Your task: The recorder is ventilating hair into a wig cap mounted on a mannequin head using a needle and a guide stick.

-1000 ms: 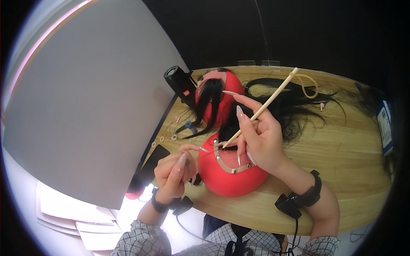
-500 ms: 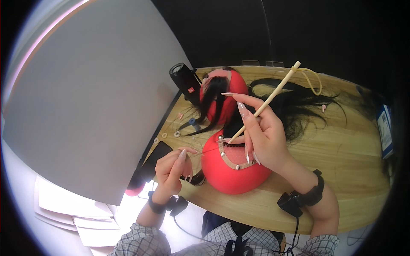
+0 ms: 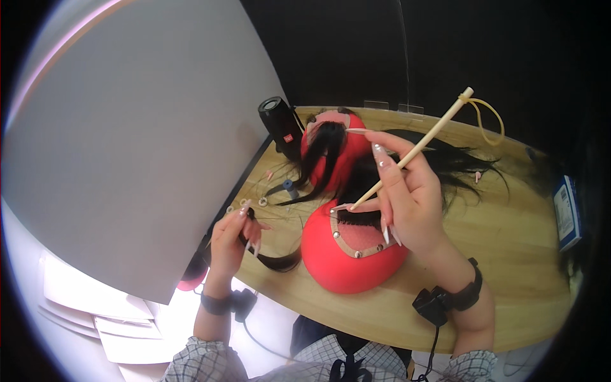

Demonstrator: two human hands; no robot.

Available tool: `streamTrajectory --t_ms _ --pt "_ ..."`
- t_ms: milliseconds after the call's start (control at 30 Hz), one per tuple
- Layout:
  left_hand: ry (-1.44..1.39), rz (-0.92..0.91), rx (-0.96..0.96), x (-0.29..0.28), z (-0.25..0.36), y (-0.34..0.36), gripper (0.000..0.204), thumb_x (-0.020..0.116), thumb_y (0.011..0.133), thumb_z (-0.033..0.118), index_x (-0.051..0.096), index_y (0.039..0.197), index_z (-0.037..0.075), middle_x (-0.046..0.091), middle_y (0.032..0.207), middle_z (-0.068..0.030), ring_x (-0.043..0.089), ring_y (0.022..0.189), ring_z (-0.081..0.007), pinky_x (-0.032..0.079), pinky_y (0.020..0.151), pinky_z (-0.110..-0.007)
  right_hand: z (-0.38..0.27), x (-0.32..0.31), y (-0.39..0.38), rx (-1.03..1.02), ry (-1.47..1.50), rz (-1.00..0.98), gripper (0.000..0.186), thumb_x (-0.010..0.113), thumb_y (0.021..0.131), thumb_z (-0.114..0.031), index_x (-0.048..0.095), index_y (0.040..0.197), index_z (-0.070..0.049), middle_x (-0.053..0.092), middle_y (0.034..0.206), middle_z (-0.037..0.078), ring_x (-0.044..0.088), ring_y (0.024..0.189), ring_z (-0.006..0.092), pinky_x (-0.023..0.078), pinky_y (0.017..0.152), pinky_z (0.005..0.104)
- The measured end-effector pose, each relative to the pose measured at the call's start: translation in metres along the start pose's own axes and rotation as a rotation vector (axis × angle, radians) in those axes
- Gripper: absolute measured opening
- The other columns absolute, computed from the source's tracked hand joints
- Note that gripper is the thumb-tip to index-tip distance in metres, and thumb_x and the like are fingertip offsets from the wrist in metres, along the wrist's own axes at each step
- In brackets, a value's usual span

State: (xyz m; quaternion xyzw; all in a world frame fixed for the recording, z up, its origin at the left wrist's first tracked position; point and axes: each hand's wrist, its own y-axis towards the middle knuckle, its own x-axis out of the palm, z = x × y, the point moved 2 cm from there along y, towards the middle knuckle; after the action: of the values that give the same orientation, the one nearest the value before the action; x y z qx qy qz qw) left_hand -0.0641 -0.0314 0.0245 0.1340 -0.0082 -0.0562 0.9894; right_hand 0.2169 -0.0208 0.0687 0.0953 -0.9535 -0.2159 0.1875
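A red head form (image 3: 347, 270) sits near the table's front edge. Pink netting (image 3: 361, 237) on it is bordered by a beige strip with pins, and black hair runs along the far edge. My right hand (image 3: 414, 204) pinches a ventilating needle (image 3: 428, 137) by its pale wooden handle, a yellow band looped at the top end. Its lower end meets the netting's far edge; the hook is too small to see. My left hand (image 3: 229, 245), left of the form, is closed on a lock of black hair (image 3: 280, 261) whose tail curves toward the form.
Farther back, a second red form (image 3: 358, 137) carries netting and black hair, next to a black cylindrical speaker (image 3: 278, 127). Loose black hair (image 3: 455, 156) spreads behind my right hand. A thread spool (image 3: 290, 189) and small rings (image 3: 263, 202) lie left; a blue-white box (image 3: 568, 213) stands right.
My left hand has moved left, away from the netting, and now grips a lock of hair where a fine strand stretched before. My right hand stays at the netting with the needle.
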Motion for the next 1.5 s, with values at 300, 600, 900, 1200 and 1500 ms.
streamTrajectory --t_ms 300,600,900,1200,1500 --pt "-0.002 0.163 0.116 -0.026 0.006 0.010 0.035 0.040 0.098 0.020 0.042 0.065 0.006 0.040 0.056 -0.0028 0.045 0.051 -0.0137 0.048 0.088 -0.042 -0.013 -0.001 0.026 -0.012 0.136 0.060 0.034 0.038 0.100 -0.019 0.043 0.128 0.000 0.031 0.048 -0.005 0.030 0.037 0.0002 0.062 0.060 0.0366" --pt "-0.303 -0.236 0.234 0.059 0.032 0.037 0.041 0.037 0.095 0.020 0.034 0.056 0.009 0.033 0.044 -0.0015 0.037 0.037 -0.0125 0.031 0.106 -0.059 -0.072 0.007 0.039 -0.214 0.136 -0.001 0.035 0.040 0.099 -0.019 0.046 0.128 0.000 0.036 0.048 -0.003 0.036 0.039 0.0031 0.061 0.064 0.0421" --pt "-0.406 -0.696 0.148 0.120 0.076 0.071 0.026 0.045 0.098 0.015 0.060 0.099 -0.007 0.048 0.060 -0.0005 0.048 0.049 -0.0083 0.050 0.060 -0.026 -0.136 -0.015 0.034 -0.504 -0.098 0.103 0.044 0.030 0.100 -0.013 0.027 0.141 0.004 0.030 0.045 -0.007 0.039 0.040 0.0012 0.040 0.103 0.0540" --pt "-0.219 -0.208 0.436 0.062 0.092 0.098 0.034 0.047 0.096 0.019 0.051 0.067 0.002 0.046 0.056 -0.0008 0.043 0.046 -0.0074 0.050 0.061 -0.026 -0.108 -0.082 0.018 -0.470 -0.530 0.718 0.038 0.041 0.097 -0.015 0.048 0.129 0.004 0.065 0.102 0.016 0.065 0.094 0.0194 0.044 0.101 0.0371" --pt "0.036 0.334 0.526 -0.012 0.090 0.120 0.033 0.047 0.095 0.022 0.046 0.066 0.006 0.045 0.061 -0.0005 0.045 0.058 -0.0093 0.048 0.068 -0.028 -0.075 -0.038 0.037 -0.212 -0.841 0.459 0.036 0.044 0.099 -0.022 0.055 0.123 0.002 0.067 0.100 0.016 0.064 0.094 0.0202 0.048 0.089 0.0302"
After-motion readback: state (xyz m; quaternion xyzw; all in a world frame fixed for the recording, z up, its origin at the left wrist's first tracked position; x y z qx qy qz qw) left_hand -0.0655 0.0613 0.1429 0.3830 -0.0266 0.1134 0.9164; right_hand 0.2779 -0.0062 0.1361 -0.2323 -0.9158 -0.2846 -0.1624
